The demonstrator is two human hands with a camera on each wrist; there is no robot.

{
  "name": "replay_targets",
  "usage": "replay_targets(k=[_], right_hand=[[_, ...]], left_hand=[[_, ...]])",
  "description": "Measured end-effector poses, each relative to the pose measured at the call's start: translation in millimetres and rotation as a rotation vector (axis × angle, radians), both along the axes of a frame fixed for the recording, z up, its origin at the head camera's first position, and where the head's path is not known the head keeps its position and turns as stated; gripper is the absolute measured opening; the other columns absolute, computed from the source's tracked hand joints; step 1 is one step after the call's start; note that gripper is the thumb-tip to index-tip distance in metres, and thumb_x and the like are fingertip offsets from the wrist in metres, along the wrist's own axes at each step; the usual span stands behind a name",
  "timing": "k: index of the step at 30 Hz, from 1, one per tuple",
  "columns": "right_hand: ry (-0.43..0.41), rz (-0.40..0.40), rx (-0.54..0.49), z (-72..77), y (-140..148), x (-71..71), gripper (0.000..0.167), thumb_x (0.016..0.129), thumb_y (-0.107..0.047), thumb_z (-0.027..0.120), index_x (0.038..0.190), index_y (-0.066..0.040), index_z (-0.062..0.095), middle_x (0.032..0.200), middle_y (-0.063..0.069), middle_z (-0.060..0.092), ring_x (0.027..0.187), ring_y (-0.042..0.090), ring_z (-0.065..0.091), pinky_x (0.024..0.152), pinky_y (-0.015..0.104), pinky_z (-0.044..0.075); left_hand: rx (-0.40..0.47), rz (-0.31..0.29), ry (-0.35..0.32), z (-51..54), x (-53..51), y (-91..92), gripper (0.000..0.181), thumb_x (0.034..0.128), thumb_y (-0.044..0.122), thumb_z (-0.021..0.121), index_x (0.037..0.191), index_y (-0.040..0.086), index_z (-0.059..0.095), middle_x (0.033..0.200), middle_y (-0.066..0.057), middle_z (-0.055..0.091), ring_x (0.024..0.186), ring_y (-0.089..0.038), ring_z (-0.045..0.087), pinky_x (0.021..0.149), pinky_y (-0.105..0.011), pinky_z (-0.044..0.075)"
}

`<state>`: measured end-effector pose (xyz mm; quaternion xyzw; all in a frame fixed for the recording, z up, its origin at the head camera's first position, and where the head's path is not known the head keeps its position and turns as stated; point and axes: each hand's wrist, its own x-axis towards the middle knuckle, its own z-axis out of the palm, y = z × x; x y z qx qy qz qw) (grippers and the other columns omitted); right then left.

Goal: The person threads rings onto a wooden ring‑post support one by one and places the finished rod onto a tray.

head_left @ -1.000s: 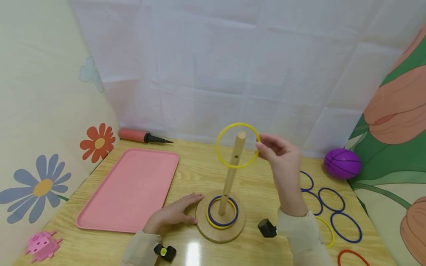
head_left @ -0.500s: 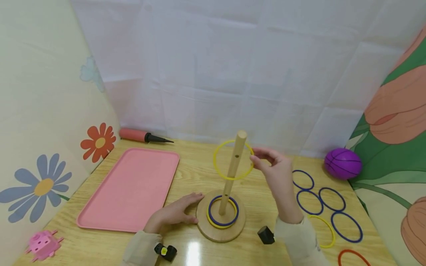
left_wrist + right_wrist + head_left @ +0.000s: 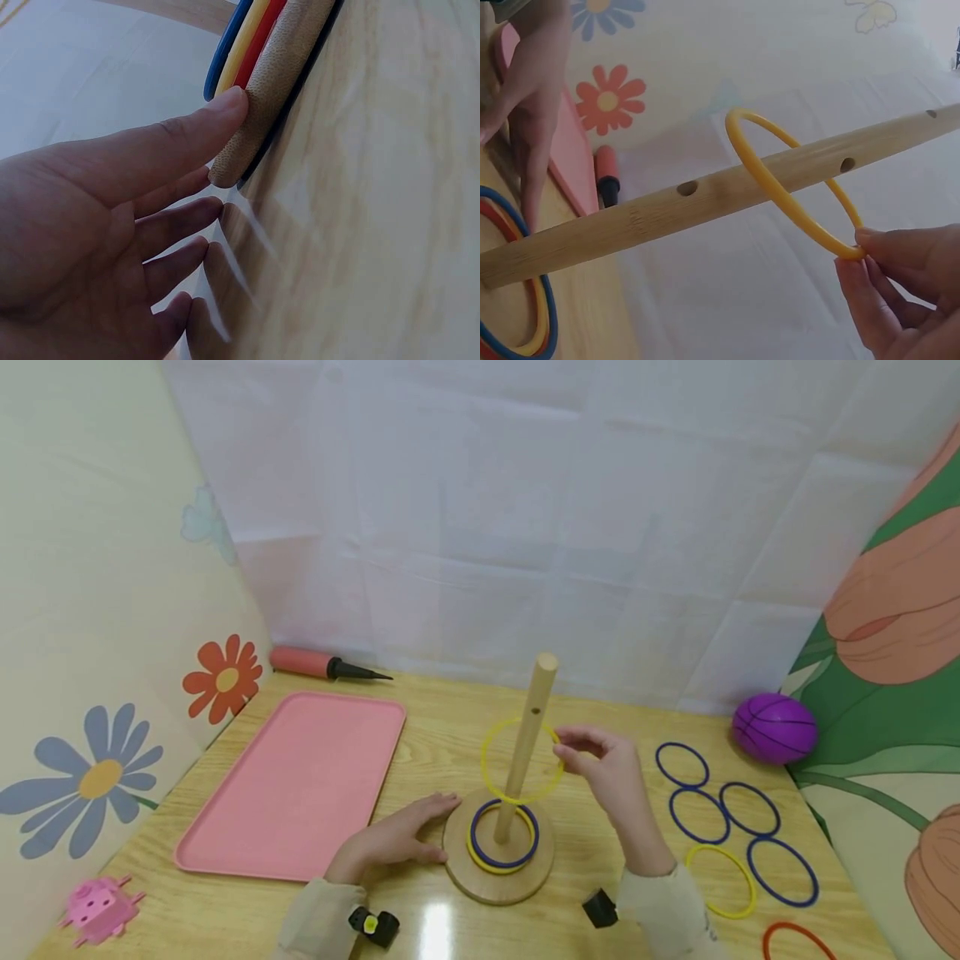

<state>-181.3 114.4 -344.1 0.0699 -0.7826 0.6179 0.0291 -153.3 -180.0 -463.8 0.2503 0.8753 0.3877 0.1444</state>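
A wooden peg [image 3: 542, 683] rises from a round wooden base [image 3: 498, 893]. My right hand [image 3: 613, 781] pinches the right side of a yellow ring [image 3: 769, 186] between thumb and fingertips. That ring encircles the peg, tilted, partway down it in the head view. Lower down, a blue ring [image 3: 504, 866] lies on top of a yellow and a red ring [image 3: 259, 46] around the peg's foot. Beside the base my left hand [image 3: 397, 837] rests with extended fingers, its thumb touching the base's edge in the left wrist view.
On the right lie several blue rings [image 3: 816, 885], a yellow ring [image 3: 753, 893] and a red ring [image 3: 795, 927]. Behind them sits a purple ball [image 3: 775, 728]. To the left are a pink tray [image 3: 300, 777], a red pump [image 3: 300, 662] and a pink toy [image 3: 97, 910].
My right hand has brought the yellow ring down from around the peg's top to partway along it. The left hand has stayed beside the base.
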Motion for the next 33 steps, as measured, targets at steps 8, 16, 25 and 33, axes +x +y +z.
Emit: replay_targets(k=[8, 16, 25, 33], right_hand=[[-0.036, 0.078, 0.136, -32.2, -2, -7.5, 0.019, 0.084, 0.003, 0.07, 0.103, 0.004, 0.072, 0.092, 0.016, 0.071, 0.076, 0.006, 0.066, 0.066, 0.022, 0.06], [-0.063, 0.173, 0.233, -62.9, -5, -13.2, 0.016, 0.085, 0.003, 0.069, 0.101, 0.007, 0.071, 0.094, 0.022, 0.073, 0.08, 0.018, 0.07, 0.065, 0.028, 0.061], [-0.054, 0.252, 0.307, -84.2, -9, -12.9, 0.014, 0.084, 0.008, 0.067, 0.098, 0.009, 0.071, 0.09, 0.023, 0.072, 0.079, 0.024, 0.07, 0.061, 0.031, 0.062], [-0.035, 0.222, 0.403, -94.5, -16, -12.8, 0.012, 0.082, 0.002, 0.071, 0.094, 0.002, 0.074, 0.085, 0.014, 0.074, 0.078, 0.017, 0.068, 0.06, 0.022, 0.057]], left_hand=[[-0.002, 0.001, -0.007, -0.9, -0.7, 0.8, 0.079, 0.0844, 0.028, 0.074, 0.147, -0.003, 0.036, 0.153, -0.029, 0.031, 0.142, -0.052, 0.022, 0.115, -0.067, 0.016], [-0.005, -0.001, -0.017, -0.2, -0.3, 1.1, 0.08, 0.0848, 0.028, 0.073, 0.147, -0.003, 0.035, 0.153, -0.029, 0.03, 0.142, -0.052, 0.021, 0.115, -0.067, 0.015], [0.002, -0.008, -0.019, 1.4, -0.3, 0.7, 0.079, 0.0849, 0.028, 0.073, 0.147, -0.003, 0.035, 0.154, -0.028, 0.03, 0.143, -0.052, 0.021, 0.116, -0.067, 0.015], [-0.005, -0.008, -0.022, 0.6, -0.7, 0.4, 0.08, 0.0853, 0.028, 0.073, 0.148, -0.003, 0.035, 0.154, -0.028, 0.03, 0.143, -0.051, 0.021, 0.116, -0.066, 0.016]])
